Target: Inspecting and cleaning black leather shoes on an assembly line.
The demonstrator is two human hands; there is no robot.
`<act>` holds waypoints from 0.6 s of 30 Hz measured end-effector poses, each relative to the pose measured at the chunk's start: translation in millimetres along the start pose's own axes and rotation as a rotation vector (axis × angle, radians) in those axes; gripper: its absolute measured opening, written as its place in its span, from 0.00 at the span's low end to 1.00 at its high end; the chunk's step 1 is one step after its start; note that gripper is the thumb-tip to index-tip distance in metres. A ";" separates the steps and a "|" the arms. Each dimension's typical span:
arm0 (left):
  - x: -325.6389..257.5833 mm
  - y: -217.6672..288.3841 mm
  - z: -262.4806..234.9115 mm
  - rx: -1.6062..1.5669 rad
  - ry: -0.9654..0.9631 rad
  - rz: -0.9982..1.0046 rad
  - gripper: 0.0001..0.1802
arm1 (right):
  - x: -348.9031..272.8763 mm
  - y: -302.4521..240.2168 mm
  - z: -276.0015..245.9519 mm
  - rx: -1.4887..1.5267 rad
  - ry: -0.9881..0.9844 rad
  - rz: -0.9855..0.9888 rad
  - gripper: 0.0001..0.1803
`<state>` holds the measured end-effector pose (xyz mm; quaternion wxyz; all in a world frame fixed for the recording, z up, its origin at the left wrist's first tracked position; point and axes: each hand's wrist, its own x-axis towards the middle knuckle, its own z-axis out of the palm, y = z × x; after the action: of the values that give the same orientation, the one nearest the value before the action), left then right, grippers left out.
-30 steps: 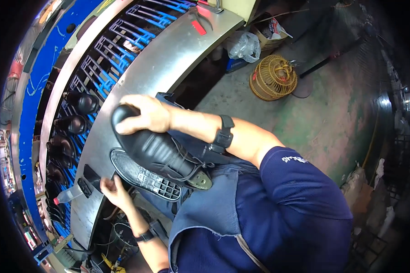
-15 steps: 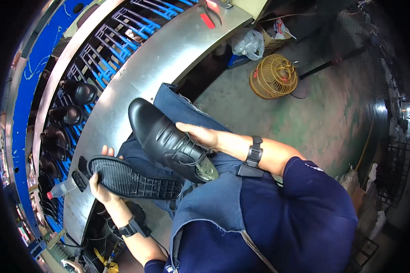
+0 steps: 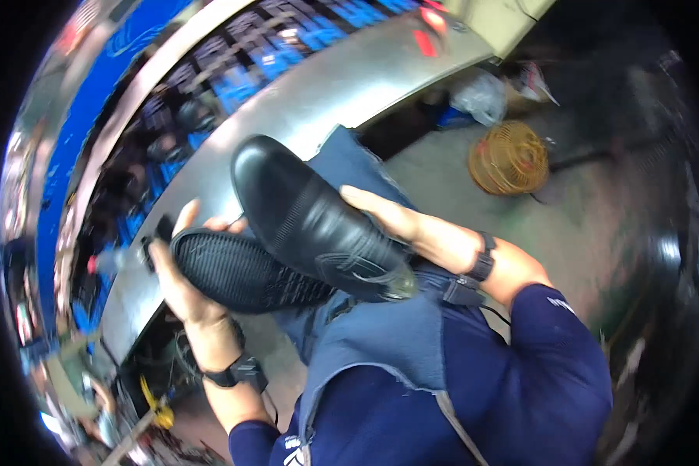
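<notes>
Now the left hand (image 3: 188,291) has a black sole (image 3: 225,272) in its grip, thumb along the near edge and fingertips beyond the far one, whereas a second ago that hand was bare beside it. The right hand (image 3: 388,216) has come away from the toe of the black laced shoe (image 3: 287,202) and holds its side at about three o'clock; how tightly, I cannot tell. The shoe is over the lap, toe toward eleven o'clock and heel toward five. The sole lies at the shoe's eight o'clock, ribbed face showing, its rear end partly covered by the shoe; whether they touch there is unclear. So both pieces appear to be handled together, one per hand, yet as separate parts. The view has swung too: the metal bench (image 3: 311,109) runs blurred from nine o'clock to one, and the wicker cage (image 3: 509,159) sits farther out toward two.
</notes>
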<state>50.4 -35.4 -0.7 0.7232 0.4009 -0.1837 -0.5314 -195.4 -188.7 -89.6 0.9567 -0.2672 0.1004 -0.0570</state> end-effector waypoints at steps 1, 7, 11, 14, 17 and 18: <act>1.5 -3.6 16.7 0.042 0.069 0.038 0.42 | -8.1 -7.6 22.1 -0.095 0.082 0.101 0.34; -11.1 -41.2 31.7 -0.077 -0.240 0.012 0.40 | -35.2 25.2 23.8 -0.692 -0.093 -0.018 0.34; -24.0 -39.5 30.4 0.140 -0.273 0.072 0.37 | -37.3 29.6 28.1 -0.669 -0.129 -0.080 0.34; -24.1 -34.1 32.9 0.307 -0.265 0.166 0.36 | -34.5 25.9 29.5 -0.629 -0.112 -0.065 0.34; -28.4 -36.5 34.3 0.346 -0.227 0.217 0.36 | -31.5 18.9 34.0 -0.692 -0.133 -0.086 0.35; -28.6 -36.1 34.9 0.345 -0.227 0.219 0.36 | -31.0 19.0 35.0 -0.675 -0.126 -0.086 0.35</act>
<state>-6.6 -26.6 -2.7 0.6720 0.4338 -0.3946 -0.4522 -216.7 -150.0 -65.2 0.8154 -0.5756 0.0428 -0.0441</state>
